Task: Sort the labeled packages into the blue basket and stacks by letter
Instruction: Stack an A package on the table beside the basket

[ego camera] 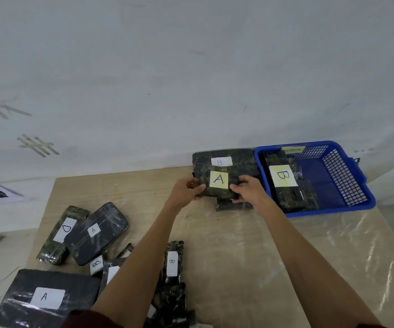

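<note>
Pale wood makes up the table [214, 245], with a sheet of clear plastic film [347, 245] wrinkled across the part nearest the blue basket [347, 185], which sits at the far corner against the wall. Inside the basket lies a dark wrapped package with a yellow label B [283, 175], resting on other dark packages beneath it. Just beside the basket, on its wall-facing open side away from the film, a broad dark package with a white label B [221, 161] lies flat at the table's back edge. In front of that one, still close to the basket, both hands grip a smaller dark package with a yellow label A [219, 179]: the left hand [186, 190] clasps the end farther from the basket, the right hand [250, 188] the end nearer it, fingers curled round the edges. Another dark package [233, 205] lies on the table under the held one; whether the two touch I cannot tell. Well away from the basket, at the opposite near corner, loose packages lie scattered: a large flat one marked A [47, 297], a rounded one marked A [96, 233], a narrow one marked D [62, 233] beside it, and a slim one marked B [172, 262] between the forearms.
</note>
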The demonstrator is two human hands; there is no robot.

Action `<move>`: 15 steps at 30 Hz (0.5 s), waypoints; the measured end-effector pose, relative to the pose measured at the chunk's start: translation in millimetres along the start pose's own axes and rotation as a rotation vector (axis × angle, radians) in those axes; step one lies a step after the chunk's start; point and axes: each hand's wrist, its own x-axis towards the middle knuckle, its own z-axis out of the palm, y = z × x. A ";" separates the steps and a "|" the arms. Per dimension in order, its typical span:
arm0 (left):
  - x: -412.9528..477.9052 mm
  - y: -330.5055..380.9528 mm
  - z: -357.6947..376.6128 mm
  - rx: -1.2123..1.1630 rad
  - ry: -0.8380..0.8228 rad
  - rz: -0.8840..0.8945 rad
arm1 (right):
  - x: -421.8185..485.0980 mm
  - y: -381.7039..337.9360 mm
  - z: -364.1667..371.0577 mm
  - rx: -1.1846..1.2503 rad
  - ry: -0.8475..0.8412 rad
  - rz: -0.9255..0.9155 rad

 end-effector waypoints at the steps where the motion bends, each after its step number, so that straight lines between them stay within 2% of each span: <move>1: 6.0 1.9 -0.2 -0.007 0.025 -0.001 | 8.9 -4.8 -1.3 -0.012 0.016 -0.026; 6: 37.4 4.5 -2.0 0.140 0.264 -0.040 | 52.3 -25.8 -9.6 -0.129 0.090 -0.126; 9: 49.6 5.1 0.0 0.230 0.271 -0.108 | 74.8 -31.0 -14.2 -0.190 0.142 -0.138; 15: 69.9 -2.6 10.2 0.238 0.321 -0.120 | 104.2 -31.1 -25.2 -0.219 0.207 -0.124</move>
